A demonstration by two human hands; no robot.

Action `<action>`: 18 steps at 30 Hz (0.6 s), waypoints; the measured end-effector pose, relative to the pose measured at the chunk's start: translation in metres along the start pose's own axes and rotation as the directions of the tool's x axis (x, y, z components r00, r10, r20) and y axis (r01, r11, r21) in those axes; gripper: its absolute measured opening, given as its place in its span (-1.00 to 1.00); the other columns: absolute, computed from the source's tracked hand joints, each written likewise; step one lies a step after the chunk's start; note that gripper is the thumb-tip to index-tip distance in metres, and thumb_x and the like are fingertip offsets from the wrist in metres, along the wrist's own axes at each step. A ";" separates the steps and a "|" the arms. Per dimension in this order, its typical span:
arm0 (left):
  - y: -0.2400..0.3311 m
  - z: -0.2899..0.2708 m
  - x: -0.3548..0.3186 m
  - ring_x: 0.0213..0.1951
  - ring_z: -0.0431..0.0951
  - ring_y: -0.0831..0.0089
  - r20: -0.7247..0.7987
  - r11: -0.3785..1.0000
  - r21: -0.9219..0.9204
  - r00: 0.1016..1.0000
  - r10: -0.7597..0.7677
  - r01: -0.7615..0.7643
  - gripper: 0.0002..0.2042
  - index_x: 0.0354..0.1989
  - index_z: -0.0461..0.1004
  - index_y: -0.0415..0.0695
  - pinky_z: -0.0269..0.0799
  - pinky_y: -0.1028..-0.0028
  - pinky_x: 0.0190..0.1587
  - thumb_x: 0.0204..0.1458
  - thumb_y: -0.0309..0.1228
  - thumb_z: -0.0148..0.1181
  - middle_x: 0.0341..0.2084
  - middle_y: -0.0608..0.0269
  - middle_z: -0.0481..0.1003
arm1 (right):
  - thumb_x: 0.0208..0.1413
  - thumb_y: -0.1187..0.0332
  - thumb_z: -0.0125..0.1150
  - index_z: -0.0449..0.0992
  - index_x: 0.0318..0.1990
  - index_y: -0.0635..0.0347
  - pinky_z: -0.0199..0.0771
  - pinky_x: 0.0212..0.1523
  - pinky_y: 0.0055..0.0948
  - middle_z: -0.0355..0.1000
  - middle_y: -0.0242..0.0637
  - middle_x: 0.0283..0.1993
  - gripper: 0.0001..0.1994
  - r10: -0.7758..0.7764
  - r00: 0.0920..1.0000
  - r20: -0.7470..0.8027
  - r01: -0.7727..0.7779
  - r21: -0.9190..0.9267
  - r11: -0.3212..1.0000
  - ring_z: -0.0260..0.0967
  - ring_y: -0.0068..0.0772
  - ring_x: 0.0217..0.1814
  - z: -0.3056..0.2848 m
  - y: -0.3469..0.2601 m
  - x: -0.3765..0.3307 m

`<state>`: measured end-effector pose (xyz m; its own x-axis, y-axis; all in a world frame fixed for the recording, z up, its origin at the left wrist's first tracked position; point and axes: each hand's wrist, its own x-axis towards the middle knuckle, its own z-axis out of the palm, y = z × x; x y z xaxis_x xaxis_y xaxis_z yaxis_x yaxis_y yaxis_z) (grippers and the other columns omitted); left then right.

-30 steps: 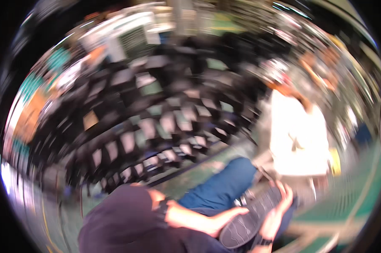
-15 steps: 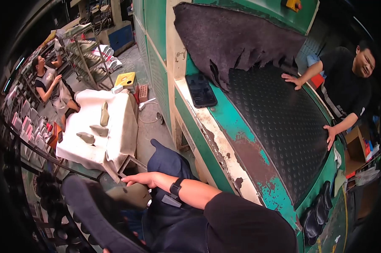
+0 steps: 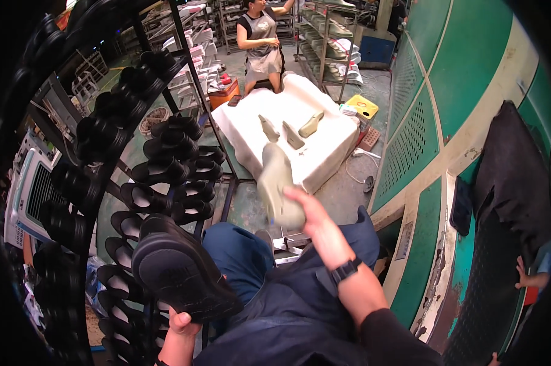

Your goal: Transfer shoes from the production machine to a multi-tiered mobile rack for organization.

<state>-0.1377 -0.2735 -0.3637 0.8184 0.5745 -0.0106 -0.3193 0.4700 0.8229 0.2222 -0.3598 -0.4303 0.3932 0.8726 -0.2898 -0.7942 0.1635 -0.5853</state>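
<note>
Shoes fill this work room, and the person holds two shoe things at once. The left hand (image 3: 181,322) is closed on the heel end of a black rubber shoe with a thick ridged sole (image 3: 181,273), held up over the lap with the sole facing us. It looks bendy but a bit heavy, and the ridges should make it easy to grip. Holding it by the heel or around the middle seems best. The right hand (image 3: 309,213) is wrapped around the bottom of a grey-green foot-shaped shoe mould (image 3: 277,185), which sticks up in the air above the knees. The mould looks hard and smooth, so it may slip, and a full grip around its thick part seems safest. Just to the left stands a tall black metal rack full of black shoes (image 3: 159,183). Ahead is a low bench with a white cover (image 3: 324,152), and three more grey-green moulds (image 3: 292,134) lie on it. Another person sits behind it. On the right is a big green machine (image 3: 470,73) with a black rubber sheet (image 3: 513,177), and someone else's hand (image 3: 525,279) touches that sheet. The floor is grey concrete.
</note>
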 end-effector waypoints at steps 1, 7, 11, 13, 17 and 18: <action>-0.002 -0.009 -0.012 0.19 0.39 -0.09 -0.041 1.000 -0.018 0.999 -0.018 0.018 -0.03 0.38 0.08 -0.22 0.27 -0.03 0.28 -0.28 -0.20 0.42 0.22 -0.11 0.30 | 0.13 0.19 0.29 0.31 0.23 0.24 0.53 0.07 -0.16 0.46 -0.15 0.11 -0.44 -0.125 0.992 -0.027 0.127 0.110 0.986 0.49 -0.23 0.05 0.003 -0.022 0.023; -0.014 -0.004 -0.011 0.20 0.38 -0.09 -0.065 0.986 0.120 0.991 0.121 -0.112 -0.03 0.37 0.10 -0.25 0.22 -0.04 0.30 -0.25 -0.16 0.43 0.22 -0.06 0.32 | 0.20 0.38 0.09 -0.04 0.40 0.16 0.56 -0.20 -0.18 0.26 -0.07 0.12 -0.35 -0.460 0.823 -0.334 0.533 0.172 0.828 0.47 0.03 -0.03 0.005 -0.017 0.064; -0.005 0.011 0.006 0.24 0.34 -0.02 0.129 0.943 0.306 0.987 0.092 -0.128 -0.06 0.38 0.10 -0.21 0.22 0.01 0.31 -0.22 -0.17 0.43 0.25 -0.04 0.28 | 0.27 0.31 0.03 -0.02 0.43 0.19 0.55 -0.17 -0.26 0.32 -0.01 0.20 -0.38 -0.184 0.983 -0.015 0.183 -0.060 0.981 0.49 -0.19 -0.09 0.009 0.029 -0.008; 0.002 0.017 0.022 0.26 0.33 0.01 0.226 0.907 0.396 0.973 0.057 -0.145 -0.07 0.38 0.10 -0.19 0.21 0.03 0.32 -0.21 -0.18 0.42 0.27 -0.02 0.26 | 0.33 0.22 0.00 0.17 0.36 0.20 0.57 -0.16 -0.31 0.44 -0.11 0.09 -0.49 0.054 0.996 0.077 -0.036 -0.220 0.975 0.53 -0.27 -0.10 0.018 0.033 -0.039; 0.023 0.033 0.048 0.33 0.24 0.02 0.330 0.947 0.320 0.936 -0.124 0.012 -0.11 0.40 0.09 -0.13 0.12 0.03 0.35 -0.13 -0.15 0.40 0.32 -0.05 0.21 | 0.38 0.02 -0.10 0.15 0.39 0.18 0.63 -0.23 -0.34 0.48 -0.17 0.04 -0.44 0.348 0.855 0.383 -0.194 -0.386 0.902 0.57 -0.30 -0.10 0.036 0.026 -0.073; 0.017 0.039 0.058 0.37 0.18 -0.01 0.358 0.968 0.063 0.900 -0.248 0.241 -0.12 0.41 0.08 -0.11 0.03 -0.01 0.39 -0.07 -0.10 0.38 0.34 -0.10 0.17 | 0.40 0.03 -0.12 0.10 0.42 0.16 0.60 -0.05 -0.33 0.46 -0.18 0.11 -0.42 0.318 0.813 0.488 -0.185 -0.301 0.935 0.52 -0.32 0.03 0.026 0.032 -0.073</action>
<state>-0.0769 -0.2579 -0.3281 0.9870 0.1606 -0.0096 -0.0818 0.5519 0.8299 0.1560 -0.4065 -0.4076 -0.1589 0.9859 -0.0524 -0.6761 -0.1473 -0.7220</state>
